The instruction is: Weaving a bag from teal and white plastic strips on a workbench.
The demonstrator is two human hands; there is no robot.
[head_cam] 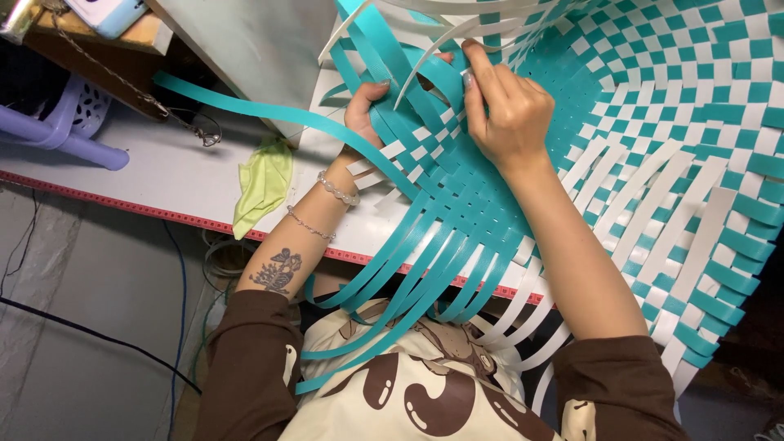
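Observation:
A large half-woven basket (678,114) of teal and white plastic strips lies on its side on the white table (163,175), its opening towards me. My left hand (365,110) grips the woven wall from outside, fingers curled over the teal strips. My right hand (502,106) reaches inside the basket and pinches a white strip (425,61) near the weave's edge. Loose teal strips (408,278) hang from the weave over the table edge onto my lap. One long teal strip (245,102) runs out to the left.
A crumpled yellow-green cloth (263,186) lies near the table's red-trimmed front edge. A lilac plastic stool (57,126) and a chain (163,106) sit at the far left. Cables (82,331) run across the grey floor below.

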